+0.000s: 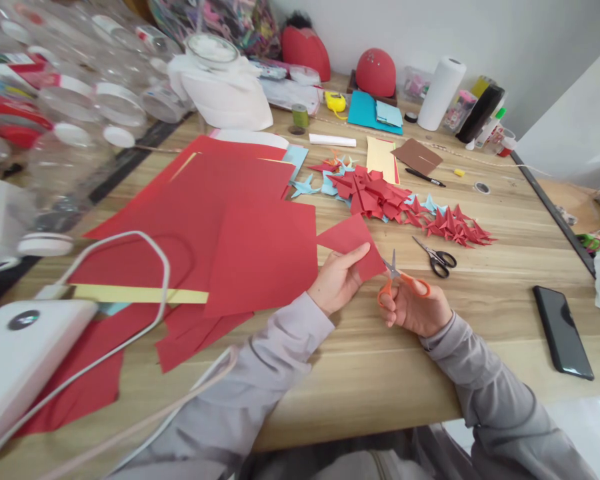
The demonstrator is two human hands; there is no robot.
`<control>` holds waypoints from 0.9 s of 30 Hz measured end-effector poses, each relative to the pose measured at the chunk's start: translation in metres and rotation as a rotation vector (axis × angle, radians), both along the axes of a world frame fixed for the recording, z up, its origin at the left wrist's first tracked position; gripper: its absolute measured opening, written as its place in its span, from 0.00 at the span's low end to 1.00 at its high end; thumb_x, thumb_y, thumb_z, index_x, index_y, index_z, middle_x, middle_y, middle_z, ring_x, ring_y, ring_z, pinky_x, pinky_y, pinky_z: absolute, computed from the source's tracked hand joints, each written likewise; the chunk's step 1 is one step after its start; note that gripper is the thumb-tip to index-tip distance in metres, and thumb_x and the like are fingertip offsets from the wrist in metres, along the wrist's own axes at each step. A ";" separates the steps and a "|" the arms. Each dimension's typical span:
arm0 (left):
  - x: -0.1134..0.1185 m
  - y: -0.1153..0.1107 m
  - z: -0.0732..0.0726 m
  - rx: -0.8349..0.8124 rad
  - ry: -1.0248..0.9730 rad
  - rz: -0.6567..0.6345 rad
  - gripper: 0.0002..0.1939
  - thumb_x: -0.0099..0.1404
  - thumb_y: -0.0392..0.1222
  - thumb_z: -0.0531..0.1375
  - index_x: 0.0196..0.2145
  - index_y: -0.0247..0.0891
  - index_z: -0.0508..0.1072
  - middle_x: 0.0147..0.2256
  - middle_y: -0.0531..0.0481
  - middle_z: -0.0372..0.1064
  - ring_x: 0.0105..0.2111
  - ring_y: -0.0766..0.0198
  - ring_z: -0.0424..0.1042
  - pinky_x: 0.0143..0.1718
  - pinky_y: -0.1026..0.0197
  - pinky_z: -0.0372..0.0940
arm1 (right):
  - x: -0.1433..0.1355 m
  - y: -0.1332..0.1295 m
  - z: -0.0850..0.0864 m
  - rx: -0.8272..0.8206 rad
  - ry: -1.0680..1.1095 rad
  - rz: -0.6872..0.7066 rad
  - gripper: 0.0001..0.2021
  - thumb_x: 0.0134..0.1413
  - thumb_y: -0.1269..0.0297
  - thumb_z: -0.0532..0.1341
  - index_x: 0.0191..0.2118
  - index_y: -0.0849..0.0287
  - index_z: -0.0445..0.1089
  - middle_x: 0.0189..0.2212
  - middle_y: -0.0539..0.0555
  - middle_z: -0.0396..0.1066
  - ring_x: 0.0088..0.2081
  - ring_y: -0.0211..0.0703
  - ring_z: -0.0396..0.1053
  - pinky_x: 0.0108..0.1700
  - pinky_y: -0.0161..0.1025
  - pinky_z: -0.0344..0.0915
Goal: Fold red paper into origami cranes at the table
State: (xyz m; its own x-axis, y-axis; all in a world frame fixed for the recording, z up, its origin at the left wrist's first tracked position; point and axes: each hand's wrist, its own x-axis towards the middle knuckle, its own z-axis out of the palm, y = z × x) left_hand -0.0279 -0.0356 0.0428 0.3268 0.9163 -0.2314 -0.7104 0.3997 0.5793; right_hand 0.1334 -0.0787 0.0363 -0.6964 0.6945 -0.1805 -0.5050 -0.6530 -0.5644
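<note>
My left hand [337,280] pinches a small red piece of paper [347,239] between thumb and fingers, just above the table. In my right hand [417,310] is a pair of orange-handled scissors [393,272], with fingers through the loops. The blades are parted at the paper's right edge; whether they touch it I cannot tell. Large red sheets [265,253] lie stacked to the left of my left hand. Beyond both hands, folded red paper stars [375,193] are heaped with some light blue ones [305,187]. Black-handled scissors [437,259] rest on the table behind my right hand.
A black phone [563,333] lies at the right. A white power bank [35,367] with a looping cable sits at the front left. Clear plastic bottles [70,153] crowd the left side. Along the back stand a white roll [441,93] and a yellow tape measure [335,101].
</note>
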 end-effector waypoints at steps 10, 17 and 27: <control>0.003 -0.008 -0.005 0.049 0.102 -0.086 0.10 0.49 0.35 0.67 0.30 0.33 0.71 0.28 0.51 0.73 0.28 0.66 0.73 0.33 0.64 0.68 | 0.000 0.001 -0.003 0.045 0.030 0.058 0.21 0.46 0.49 0.61 0.35 0.64 0.63 0.27 0.52 0.67 0.28 0.39 0.67 0.31 0.38 0.62; 0.001 -0.008 0.002 0.097 0.130 -0.178 0.11 0.52 0.39 0.66 0.32 0.30 0.73 0.31 0.45 0.74 0.32 0.60 0.74 0.35 0.60 0.68 | 0.002 0.002 -0.002 0.016 0.019 -0.005 0.17 0.46 0.51 0.60 0.33 0.61 0.61 0.27 0.52 0.66 0.27 0.39 0.64 0.31 0.38 0.61; 0.002 -0.008 -0.005 0.021 0.096 -0.138 0.10 0.50 0.37 0.67 0.30 0.31 0.72 0.31 0.45 0.74 0.34 0.59 0.74 0.37 0.60 0.68 | 0.000 0.003 0.001 -0.005 0.057 -0.007 0.15 0.45 0.52 0.61 0.29 0.58 0.57 0.25 0.49 0.63 0.26 0.37 0.62 0.29 0.35 0.57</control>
